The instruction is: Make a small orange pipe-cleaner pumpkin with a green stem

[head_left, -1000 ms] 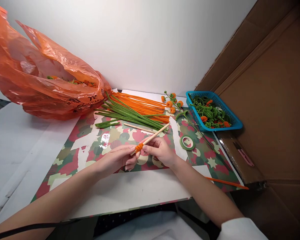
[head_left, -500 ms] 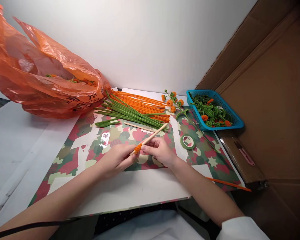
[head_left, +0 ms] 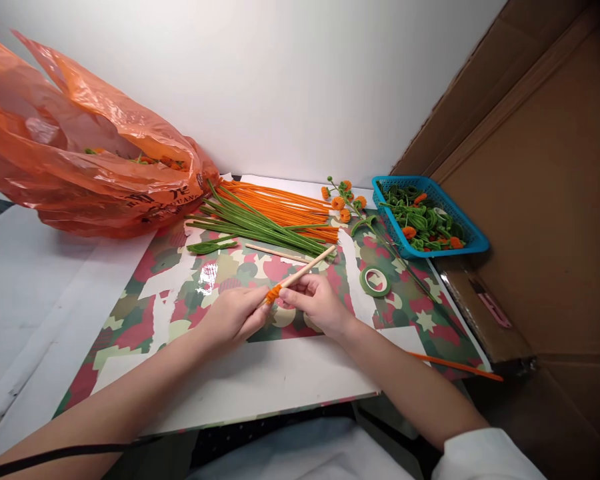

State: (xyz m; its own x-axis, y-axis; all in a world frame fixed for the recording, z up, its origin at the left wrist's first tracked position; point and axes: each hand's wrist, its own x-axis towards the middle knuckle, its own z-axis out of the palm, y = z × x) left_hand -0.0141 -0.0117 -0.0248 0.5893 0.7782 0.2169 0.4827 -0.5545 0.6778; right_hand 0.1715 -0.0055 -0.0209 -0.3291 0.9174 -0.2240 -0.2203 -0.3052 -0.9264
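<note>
Apparently mid-winding: pinching orange coil [head_left: 273,294] in fingers of left hand [head_left: 233,317], and encircled stick [head_left: 310,265], aimed at two o'clock, in those of right hand [head_left: 325,307], likely needing steady pressure next.

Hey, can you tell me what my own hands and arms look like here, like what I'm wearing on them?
Your left hand and right hand wear no gloves. A loose white sleeve covers the upper right arm. A thin black strap or cord crosses the left forearm.

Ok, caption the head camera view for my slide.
Left hand and right hand grip a wooden stick wound with orange pipe cleaner.
</note>
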